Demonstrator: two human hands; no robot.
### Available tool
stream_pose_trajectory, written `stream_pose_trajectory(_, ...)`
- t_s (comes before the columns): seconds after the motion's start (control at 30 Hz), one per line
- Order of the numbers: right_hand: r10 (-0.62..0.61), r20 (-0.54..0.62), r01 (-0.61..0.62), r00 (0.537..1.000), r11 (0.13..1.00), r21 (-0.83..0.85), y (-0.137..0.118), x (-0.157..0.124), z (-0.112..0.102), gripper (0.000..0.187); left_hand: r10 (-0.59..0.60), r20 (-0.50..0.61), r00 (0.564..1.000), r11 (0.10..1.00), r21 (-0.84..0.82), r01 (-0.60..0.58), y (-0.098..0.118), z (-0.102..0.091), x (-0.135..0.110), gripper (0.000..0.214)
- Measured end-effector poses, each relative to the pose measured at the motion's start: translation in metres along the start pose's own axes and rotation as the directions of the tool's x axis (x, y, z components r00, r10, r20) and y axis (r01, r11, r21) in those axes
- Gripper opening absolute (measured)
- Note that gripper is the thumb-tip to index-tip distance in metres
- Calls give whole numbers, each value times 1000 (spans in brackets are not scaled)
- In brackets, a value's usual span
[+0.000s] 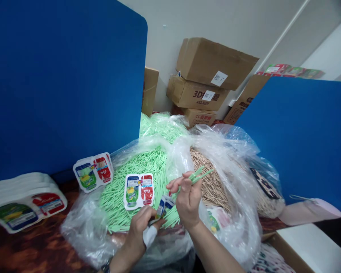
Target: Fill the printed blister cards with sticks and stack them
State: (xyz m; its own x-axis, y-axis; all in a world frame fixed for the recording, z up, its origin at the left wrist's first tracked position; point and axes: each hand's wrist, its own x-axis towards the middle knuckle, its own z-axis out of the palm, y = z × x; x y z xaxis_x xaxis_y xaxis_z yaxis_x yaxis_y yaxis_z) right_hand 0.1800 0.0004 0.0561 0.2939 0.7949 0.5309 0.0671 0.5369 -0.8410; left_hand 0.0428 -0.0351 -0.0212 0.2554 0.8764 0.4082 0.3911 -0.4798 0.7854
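My left hand [140,229] is closed on a small printed packet [165,204], blue and white with some yellow-green. A white piece [149,236] covers part of a finger on that hand. Close beside it, my right hand [189,197] pinches a few thin green sticks [198,174], their ends pointing up and right. Both hands are above an open clear plastic bag full of green sticks [150,163]. On this heap lies a white twin-compartment tray pack [139,191] with a green and a red label. Right of the hands, a second bag holds brown sticks [208,176].
Stacked tray packs [28,204] stand at far left, with more tray packs [93,171] nearer the bag. Blue partitions [65,83] rise on both sides. Cardboard boxes [199,93] are piled behind. An open carton [287,250] sits at lower right, near a pink item [309,211].
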Motion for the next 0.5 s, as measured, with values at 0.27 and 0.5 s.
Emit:
stream_pose_trajectory(0.27, -64, 66, 73, 996, 987, -140, 4, -11, 2, 14, 35, -21, 999, 999, -12, -35, 5, 0, 1, 19)
stream_pose_trajectory(0.5, 49, 67, -28, 997, 958, -284, 1, -32, 3, 21, 133, -91, 987, 991, 31, -131, 10, -2, 6, 13)
